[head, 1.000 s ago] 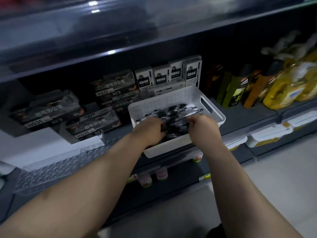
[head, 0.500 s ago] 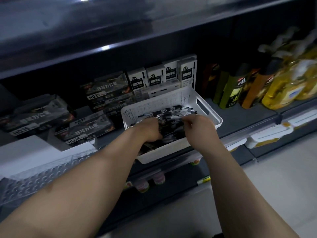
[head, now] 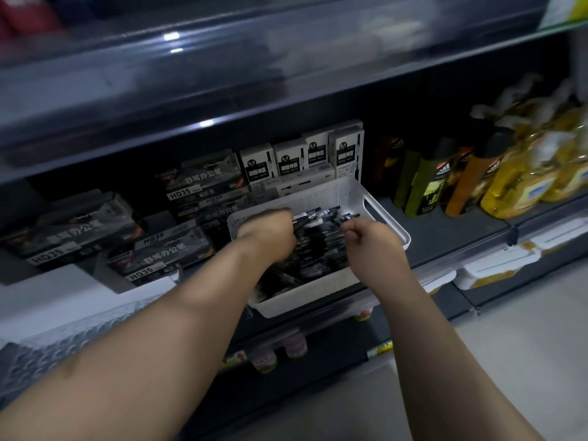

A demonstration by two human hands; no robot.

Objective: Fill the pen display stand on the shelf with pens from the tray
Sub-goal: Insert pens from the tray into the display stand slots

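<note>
Hands have drawn apart over the tray (head: 324, 196): left hand (head: 267, 232) grips pens (head: 331, 218); right hand (head: 370, 238) curled, hold unclear. Gathering continues.

Reaching with both hands into a white tray (head: 311, 297) of black pens (head: 321, 232) on a dim shop shelf (head: 445, 238).
Gripping a bunch of pens in the left hand (head: 267, 230), with the right hand (head: 370, 238) curled at their far ends, grip unclear. Flanked by dark HQ35 boxes (head: 159, 254) to the left, white 0.5 boxes (head: 286, 160) behind, green, orange and yellow bottles (head: 426, 186) to the right.
</note>
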